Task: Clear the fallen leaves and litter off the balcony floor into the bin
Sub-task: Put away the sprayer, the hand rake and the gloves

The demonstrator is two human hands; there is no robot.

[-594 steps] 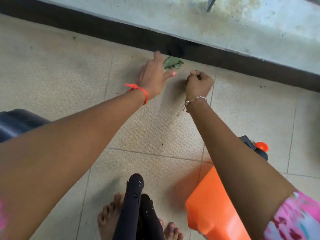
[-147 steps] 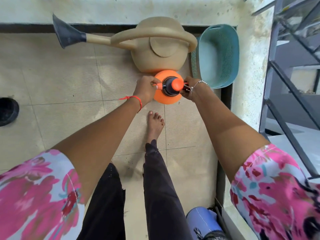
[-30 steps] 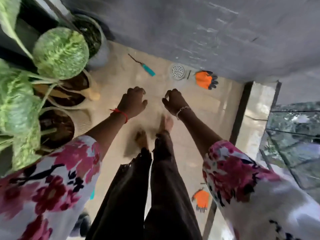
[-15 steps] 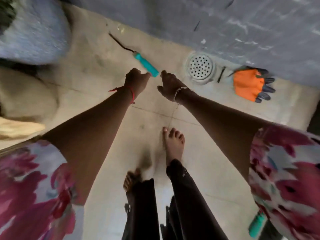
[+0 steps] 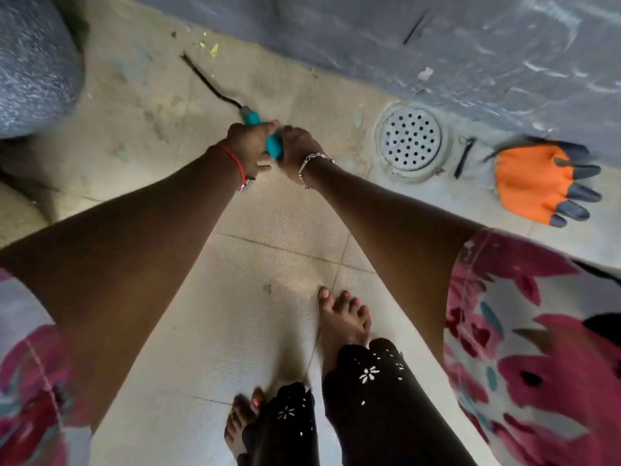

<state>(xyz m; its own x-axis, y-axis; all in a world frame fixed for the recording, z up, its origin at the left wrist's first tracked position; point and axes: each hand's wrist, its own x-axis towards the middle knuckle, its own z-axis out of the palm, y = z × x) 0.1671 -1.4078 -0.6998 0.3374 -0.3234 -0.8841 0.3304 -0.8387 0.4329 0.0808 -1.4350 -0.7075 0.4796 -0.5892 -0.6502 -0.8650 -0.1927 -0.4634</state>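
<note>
A small hand tool with a teal handle and a thin dark metal shaft lies on the beige balcony floor near the grey wall. My left hand and my right hand both grip the teal handle, one on each side. Small bits of yellow-green leaf litter lie beyond the shaft's tip by the wall. One tiny leaf scrap sits on the tile in front of my feet. No bin is in view.
A round metal floor drain is set in the floor right of my hands. An orange glove with dark fingertips lies further right, with a dark stick beside it. A grey speckled pot stands at far left.
I have bent lower and both hands have reached forward and closed round the teal handle, which lay untouched just beyond my fingers half a second ago.
</note>
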